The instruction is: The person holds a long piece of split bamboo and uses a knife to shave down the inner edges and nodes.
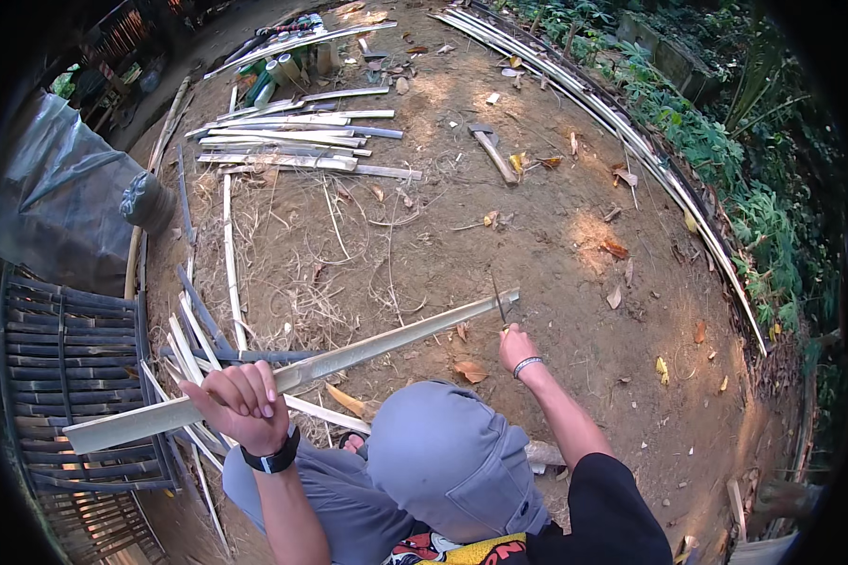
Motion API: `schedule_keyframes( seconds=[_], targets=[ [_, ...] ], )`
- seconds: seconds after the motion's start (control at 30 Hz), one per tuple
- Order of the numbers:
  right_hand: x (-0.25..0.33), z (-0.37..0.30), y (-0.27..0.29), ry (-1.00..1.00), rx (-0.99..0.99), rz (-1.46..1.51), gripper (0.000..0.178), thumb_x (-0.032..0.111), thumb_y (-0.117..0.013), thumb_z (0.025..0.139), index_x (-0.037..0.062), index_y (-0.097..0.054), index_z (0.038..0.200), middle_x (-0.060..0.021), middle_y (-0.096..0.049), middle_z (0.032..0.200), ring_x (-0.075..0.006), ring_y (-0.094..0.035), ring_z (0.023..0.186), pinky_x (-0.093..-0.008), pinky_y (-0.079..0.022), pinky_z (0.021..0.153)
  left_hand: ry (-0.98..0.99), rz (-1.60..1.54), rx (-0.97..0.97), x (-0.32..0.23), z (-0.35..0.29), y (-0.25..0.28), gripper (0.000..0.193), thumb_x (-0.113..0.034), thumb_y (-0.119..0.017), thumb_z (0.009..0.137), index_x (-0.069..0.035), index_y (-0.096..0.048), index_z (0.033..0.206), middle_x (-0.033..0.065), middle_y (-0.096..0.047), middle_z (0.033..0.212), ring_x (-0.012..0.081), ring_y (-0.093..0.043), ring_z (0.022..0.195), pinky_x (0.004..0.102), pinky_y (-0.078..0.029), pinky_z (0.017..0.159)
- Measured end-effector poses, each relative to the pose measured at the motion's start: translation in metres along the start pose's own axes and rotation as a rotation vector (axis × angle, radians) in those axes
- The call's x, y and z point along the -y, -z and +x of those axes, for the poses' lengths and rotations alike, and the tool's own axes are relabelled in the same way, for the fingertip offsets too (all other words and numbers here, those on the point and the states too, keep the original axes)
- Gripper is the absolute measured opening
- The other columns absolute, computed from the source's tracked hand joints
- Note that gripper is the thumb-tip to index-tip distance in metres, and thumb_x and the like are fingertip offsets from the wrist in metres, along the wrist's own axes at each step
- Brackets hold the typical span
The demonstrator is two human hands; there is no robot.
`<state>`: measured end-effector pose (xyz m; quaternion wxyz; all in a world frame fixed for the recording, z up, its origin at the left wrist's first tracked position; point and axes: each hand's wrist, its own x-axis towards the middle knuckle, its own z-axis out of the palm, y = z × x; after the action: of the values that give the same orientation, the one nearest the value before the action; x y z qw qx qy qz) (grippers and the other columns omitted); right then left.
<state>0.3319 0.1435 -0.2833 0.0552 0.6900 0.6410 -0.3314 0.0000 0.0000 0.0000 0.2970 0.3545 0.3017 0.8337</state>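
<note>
A long, pale split bamboo strip (396, 333) slants across in front of me, its near end low on the left and its far end raised to the right. My left hand (240, 405), with a dark band at the wrist, is wrapped around the strip towards its near end. In my right hand (516, 348), closed around the handle, is a knife (498, 297) with a thin, dark blade. The blade points away from me and crosses the strip close to its far end. Whether the edge bites into the bamboo I cannot tell.
Bamboo strips (292, 137) lie piled at the far left, with cut bamboo tubes (278, 71) behind. A wooden-handled tool (496, 155) with a metal head rests on the dirt. Long poles (631, 146) edge the right side. A dark slatted bench (75, 381) stands left, beside grey plastic sheeting (75, 207).
</note>
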Motion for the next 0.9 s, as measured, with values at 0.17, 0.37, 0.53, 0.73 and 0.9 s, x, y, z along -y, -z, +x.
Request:
schedule_keyframes(
  seconds=[0.17, 0.37, 0.53, 0.73, 0.9],
  targets=[
    [-0.056, 0.111, -0.031, 0.053, -0.136, -0.028, 0.035, 0.025, -0.046, 0.092, -0.0079, -0.048, 0.106, -0.0353, -0.058, 0.098, -0.0454, -0.058, 0.097, -0.0502, -0.048, 0.084, -0.044, -0.045, 0.166, 0.010, 0.032, -0.022, 0.058, -0.046, -0.026, 0.099, -0.014, -0.028, 0.051, -0.0022, -0.024, 0.040, 0.0086, -0.023, 0.032, 0.0221, -0.032, 0.037],
    [0.000, 0.023, -0.017, 0.036, -0.016, 0.020, 0.037, 0.024, -0.044, 0.093, -0.0094, -0.050, 0.107, -0.0335, -0.059, 0.102, -0.0453, -0.057, 0.100, -0.0496, -0.047, 0.086, -0.030, 0.031, 0.067, -0.006, 0.008, 0.000, 0.058, -0.046, -0.026, 0.099, -0.014, -0.027, 0.051, -0.0022, -0.024, 0.041, 0.0084, -0.024, 0.032, 0.0218, -0.032, 0.038],
    [0.003, 0.020, -0.015, 0.030, -0.042, 0.071, 0.036, 0.023, -0.046, 0.092, -0.0106, -0.050, 0.104, -0.0348, -0.059, 0.099, -0.0452, -0.058, 0.097, -0.0497, -0.048, 0.084, -0.035, 0.031, 0.065, -0.008, 0.009, 0.003, 0.058, -0.045, -0.027, 0.100, -0.014, -0.027, 0.051, -0.0023, -0.024, 0.041, 0.0078, -0.023, 0.033, 0.0214, -0.031, 0.037],
    [-0.074, 0.078, -0.035, 0.087, -0.059, -0.228, 0.035, 0.023, -0.042, 0.092, -0.0032, -0.064, 0.100, -0.0255, -0.063, 0.098, -0.0394, -0.062, 0.092, -0.0449, -0.050, 0.084, 0.000, -0.031, -0.037, 0.006, 0.005, -0.017, 0.062, -0.047, -0.023, 0.100, -0.014, -0.027, 0.047, -0.0027, -0.025, 0.038, 0.0086, -0.024, 0.030, 0.0220, -0.032, 0.036],
    [-0.024, 0.034, -0.029, 0.020, -0.022, -0.124, 0.037, 0.022, -0.040, 0.094, -0.0065, -0.060, 0.102, -0.0281, -0.060, 0.105, -0.0405, -0.059, 0.099, -0.0450, -0.048, 0.088, -0.020, 0.022, 0.035, -0.001, -0.001, -0.005, 0.059, -0.046, -0.025, 0.099, -0.014, -0.027, 0.050, -0.0028, -0.024, 0.039, 0.0082, -0.023, 0.032, 0.0218, -0.030, 0.037]
  ],
)
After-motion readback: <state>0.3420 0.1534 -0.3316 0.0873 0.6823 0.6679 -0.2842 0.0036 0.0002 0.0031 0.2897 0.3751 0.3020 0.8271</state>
